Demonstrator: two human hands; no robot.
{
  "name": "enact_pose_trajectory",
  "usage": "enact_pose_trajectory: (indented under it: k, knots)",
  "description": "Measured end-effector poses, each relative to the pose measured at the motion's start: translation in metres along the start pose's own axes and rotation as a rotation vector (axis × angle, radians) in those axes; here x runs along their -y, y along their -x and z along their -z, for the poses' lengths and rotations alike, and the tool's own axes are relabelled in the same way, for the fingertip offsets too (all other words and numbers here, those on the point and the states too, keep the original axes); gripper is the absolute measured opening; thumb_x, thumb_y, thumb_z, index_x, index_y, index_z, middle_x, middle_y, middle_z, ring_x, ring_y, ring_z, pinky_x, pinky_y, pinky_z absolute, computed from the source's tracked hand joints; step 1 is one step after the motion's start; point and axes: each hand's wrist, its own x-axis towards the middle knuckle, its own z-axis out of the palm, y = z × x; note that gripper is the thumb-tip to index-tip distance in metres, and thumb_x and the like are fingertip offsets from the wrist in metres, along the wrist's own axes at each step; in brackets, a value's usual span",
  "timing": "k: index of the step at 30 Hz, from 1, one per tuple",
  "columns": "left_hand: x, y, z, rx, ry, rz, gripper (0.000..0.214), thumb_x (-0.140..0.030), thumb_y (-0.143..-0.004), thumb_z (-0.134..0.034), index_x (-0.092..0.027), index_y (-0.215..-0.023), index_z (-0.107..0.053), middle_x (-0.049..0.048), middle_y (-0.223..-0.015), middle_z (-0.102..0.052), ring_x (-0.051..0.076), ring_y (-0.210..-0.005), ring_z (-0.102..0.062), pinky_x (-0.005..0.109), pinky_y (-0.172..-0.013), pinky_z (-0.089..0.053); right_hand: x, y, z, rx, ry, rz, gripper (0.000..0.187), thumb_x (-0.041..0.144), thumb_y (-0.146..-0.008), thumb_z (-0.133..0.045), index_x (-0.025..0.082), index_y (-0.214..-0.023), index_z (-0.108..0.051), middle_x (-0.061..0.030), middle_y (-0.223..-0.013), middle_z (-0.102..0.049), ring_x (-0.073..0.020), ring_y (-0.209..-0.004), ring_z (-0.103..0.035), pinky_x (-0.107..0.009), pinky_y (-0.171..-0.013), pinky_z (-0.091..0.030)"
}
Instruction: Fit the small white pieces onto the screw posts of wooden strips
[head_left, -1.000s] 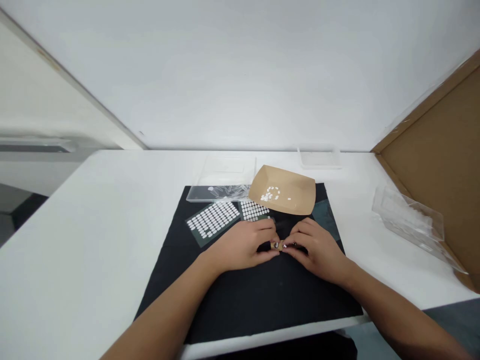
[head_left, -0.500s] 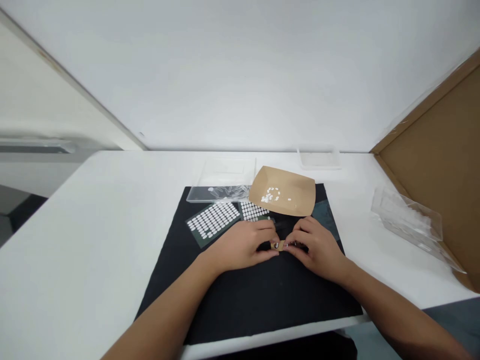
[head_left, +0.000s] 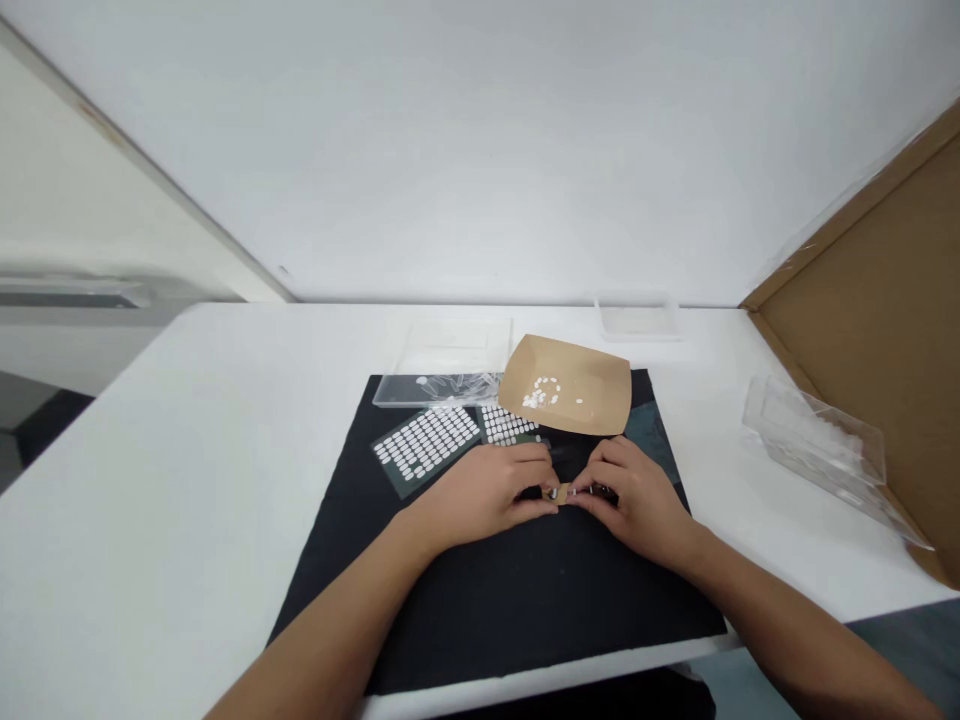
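Over the black mat, both hands meet at a small tan piece that looks like card. My left hand is closed, its thumb and fingers pinching the left end, where a small dark-and-white spot shows. My right hand is closed too, with thumb and fingertips at the right end beside a tiny white bit. Something dark and thin lies under the right fingers; its kind is hidden. Just beyond the hands, a brown paper tray holds several small white oval pieces.
Left of the tray lie a sheet of white oval stickers, a second sheet partly covered, and a clear plastic box with thin clear pieces. A clear shallow container stands at the back. On the right are a clear plastic case and a cardboard panel.
Both hands keep their pinch on the tan piece, with only a slight shift of the fingers. The whole view has moved very slightly.
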Motion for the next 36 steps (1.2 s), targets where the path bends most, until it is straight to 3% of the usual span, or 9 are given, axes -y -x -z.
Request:
enact_pose_trajectory:
  k: [10,17,22,28,32,36]
  knots:
    - [-0.003,0.0,0.002,-0.04,-0.004,-0.037,0.013,-0.024,-0.106,-0.061,-0.02,-0.102,-0.072,0.0045,-0.1,-0.073,0.016,-0.083,-0.071,0.024,-0.071,-0.052,0.003,-0.001,0.003,0.023,0.032,-0.008,0.009,0.024,-0.095,-0.082,0.023,-0.097,-0.074,-0.0043,-0.095,-0.068,-0.0223,-0.091,-0.064,-0.036,-0.079,-0.054]
    - [-0.009,-0.003,0.003,-0.206,0.172,-0.078,0.011,-0.023,-0.105,-0.064,-0.018,-0.103,-0.073,0.0093,-0.105,-0.075,0.018,-0.09,-0.073,0.027,-0.074,-0.058,0.003,-0.002,0.004,0.013,0.032,0.042,0.01,0.024,-0.097,-0.08,0.023,-0.101,-0.072,-0.0043,-0.095,-0.069,-0.0227,-0.093,-0.063,-0.036,-0.08,-0.052]
    - [-0.011,-0.002,0.004,-0.275,0.24,-0.047,0.011,-0.022,-0.103,-0.064,-0.018,-0.108,-0.073,0.0097,-0.105,-0.075,0.012,-0.071,-0.067,0.025,-0.064,-0.055,0.006,-0.003,0.008,-0.017,0.048,0.084,0.021,0.027,-0.096,-0.078,0.023,-0.114,-0.068,-0.0066,-0.101,-0.069,-0.0245,-0.096,-0.064,-0.039,-0.083,-0.054]
    - [-0.012,-0.002,0.002,-0.39,0.262,-0.025,0.007,-0.018,-0.101,-0.066,-0.019,-0.104,-0.073,0.0073,-0.103,-0.075,0.009,-0.065,-0.06,0.022,-0.058,-0.048,0.012,-0.002,0.012,-0.095,0.042,0.13,0.026,0.025,-0.097,-0.071,0.024,-0.123,-0.066,-0.0087,-0.106,-0.07,-0.026,-0.098,-0.064,-0.04,-0.084,-0.055]
    - [-0.011,-0.003,0.001,-0.393,0.237,0.023,0.008,-0.022,-0.102,-0.066,-0.019,-0.105,-0.072,0.0041,-0.092,-0.072,0.009,-0.061,-0.057,0.022,-0.057,-0.047,0.01,-0.003,0.014,-0.07,0.064,0.117,0.022,0.021,-0.095,-0.071,0.023,-0.117,-0.069,-0.0087,-0.105,-0.069,-0.0263,-0.097,-0.064,-0.042,-0.084,-0.054]
    - [-0.009,-0.002,0.003,-0.313,0.154,0.026,0.008,-0.023,-0.102,-0.065,-0.02,-0.105,-0.071,0.0052,-0.096,-0.073,0.014,-0.074,-0.066,0.025,-0.067,-0.053,0.005,-0.004,0.011,-0.004,0.059,0.119,0.013,0.021,-0.097,-0.071,0.022,-0.109,-0.07,-0.0079,-0.102,-0.068,-0.0253,-0.096,-0.064,-0.041,-0.084,-0.054]
